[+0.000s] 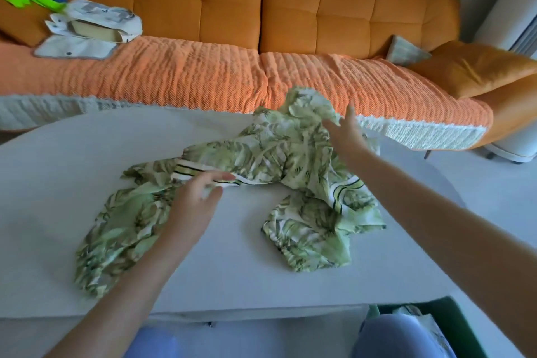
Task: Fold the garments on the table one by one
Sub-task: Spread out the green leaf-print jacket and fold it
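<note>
A crumpled green leaf-print fabric garment [270, 160] lies across the white worktop [58, 183]. The right hand [345, 131] reaches its far end, grip released. The left hand [197, 197] is at the striped hem [186, 169], its grip too blurred to tell. Probably best flattened before folding.

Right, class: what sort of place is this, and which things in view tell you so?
Most likely a home living room: an orange sofa with a cushion, and a white table bearing a leaf-print garment.
</note>
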A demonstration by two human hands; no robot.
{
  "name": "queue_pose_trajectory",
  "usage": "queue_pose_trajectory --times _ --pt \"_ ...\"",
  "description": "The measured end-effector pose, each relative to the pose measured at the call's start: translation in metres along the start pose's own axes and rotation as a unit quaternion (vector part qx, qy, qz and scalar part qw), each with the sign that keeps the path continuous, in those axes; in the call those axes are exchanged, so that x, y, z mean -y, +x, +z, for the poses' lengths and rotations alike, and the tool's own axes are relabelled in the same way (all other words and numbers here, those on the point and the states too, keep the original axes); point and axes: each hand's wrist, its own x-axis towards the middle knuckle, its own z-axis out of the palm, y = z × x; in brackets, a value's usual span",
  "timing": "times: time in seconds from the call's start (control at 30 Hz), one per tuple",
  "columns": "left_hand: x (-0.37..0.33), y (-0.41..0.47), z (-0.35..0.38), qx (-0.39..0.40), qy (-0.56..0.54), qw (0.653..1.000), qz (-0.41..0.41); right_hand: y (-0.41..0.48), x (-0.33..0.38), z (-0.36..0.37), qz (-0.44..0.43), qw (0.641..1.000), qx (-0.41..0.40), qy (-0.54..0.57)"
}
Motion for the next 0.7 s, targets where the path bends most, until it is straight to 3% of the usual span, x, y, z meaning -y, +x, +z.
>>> queue_pose_trajectory --times 0.07,0.17,0.23,0.33,0.47,0.6,0.7 --pt "0.013 -0.003 0.011 0.066 0.093 0.993 0.032 -0.031 -0.022 0.000 -0.036 0.993 0.041 -0.107" --pt "0.030 -0.003 0.019 0.085 0.203 0.975 0.036 -0.076 -0.056 -0.008 -0.139 0.915 0.028 -0.378" --pt "0.033 -0.005 0.018 0.088 0.228 0.970 0.007 -0.084 -0.071 -0.014 -0.096 0.887 0.062 -0.448" --pt "0.036 -0.008 0.018 0.093 0.223 0.970 -0.017 -0.070 -0.088 -0.019 0.044 0.902 0.092 -0.419" --pt "0.026 -0.008 0.020 0.075 0.158 0.984 -0.035 -0.061 -0.085 -0.007 -0.004 0.939 0.053 -0.339" --pt "0.024 -0.006 0.016 0.071 0.101 0.989 -0.079 -0.084 -0.049 0.007 0.027 0.980 0.174 -0.097" --pt "0.026 0.004 0.015 0.042 0.032 0.994 -0.100 -0.101 -0.022 0.000 0.099 0.955 0.247 0.132"
